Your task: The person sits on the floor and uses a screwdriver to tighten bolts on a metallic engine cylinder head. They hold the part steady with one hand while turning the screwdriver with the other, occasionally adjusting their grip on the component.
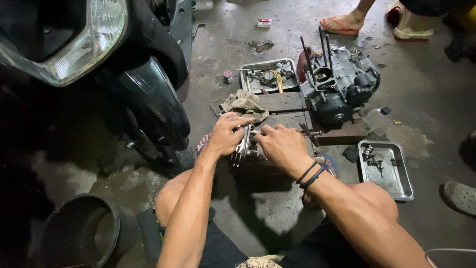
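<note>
Gripping a finned metal engine part (pixel 243 145) from both sides, low in the middle of the scene, on a dark wooden block (pixel 287 119) set on the concrete floor (pixel 426 89). Left hand (pixel 225 134) closed over its upper left edge, fingers curled across the top; right hand (pixel 282 146) wrapped against its right side, thumb pressed toward a small pin or bolt at the centre, whatever lies under the palm hidden. Probably best held square on the block, with steady counter-pressure from the left while the right works, so nothing slips off the fins. Just beyond, a crumpled rag (pixel 245 103); farther right, a stripped engine case (pixel 339 84) with long studs. Far middle, a steel tray of parts (pixel 270 74); near right, a second tray (pixel 386 168) with a few small pieces. At left, a scooter's front wheel (pixel 153 109).
</note>
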